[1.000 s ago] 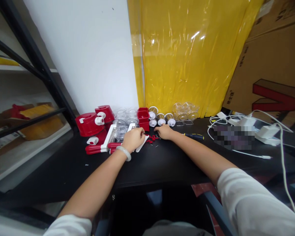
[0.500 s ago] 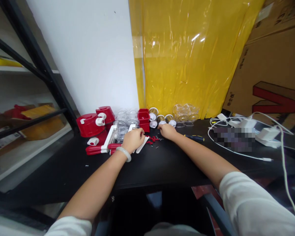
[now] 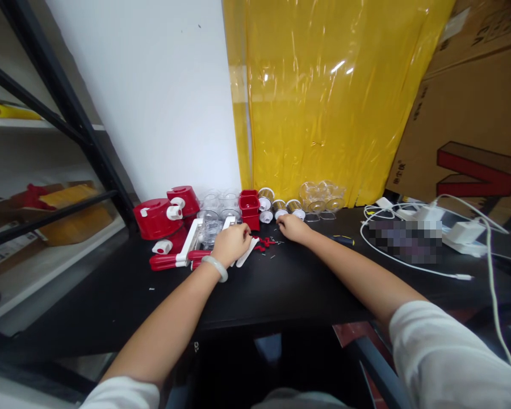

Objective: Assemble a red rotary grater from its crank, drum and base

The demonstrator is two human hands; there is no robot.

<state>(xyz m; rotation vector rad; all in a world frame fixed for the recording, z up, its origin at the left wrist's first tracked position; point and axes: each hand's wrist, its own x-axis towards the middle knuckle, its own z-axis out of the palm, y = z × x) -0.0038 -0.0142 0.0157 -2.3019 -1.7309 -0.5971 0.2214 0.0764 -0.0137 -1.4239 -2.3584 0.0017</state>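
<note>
My left hand [image 3: 232, 244], a pale bangle at its wrist, has its fingers pinched together beside white-and-red handle parts [image 3: 183, 257]. Whatever sits between those fingertips is too small or hidden to name. At the front of the row of metal-and-white drums [image 3: 280, 208], my right hand [image 3: 293, 228] is closed with curled fingers, their tips mostly hidden. Between the two hands lie small red plastic pieces [image 3: 264, 243] and several tiny screws [image 3: 273, 257]. A red hopper-like part [image 3: 250, 211] stands just behind them.
Red housings [image 3: 155, 218] with white knobs stand at the left. Clear plastic cups [image 3: 321, 199] are stacked along the back. A screwdriver [image 3: 343, 241] lies beside my right forearm. White cables [image 3: 413, 264] and chargers [image 3: 464, 234] spread over the table's right side.
My right hand has shifted slightly to the right. My left hand stays almost where it was, and the parts on the table look the same.
</note>
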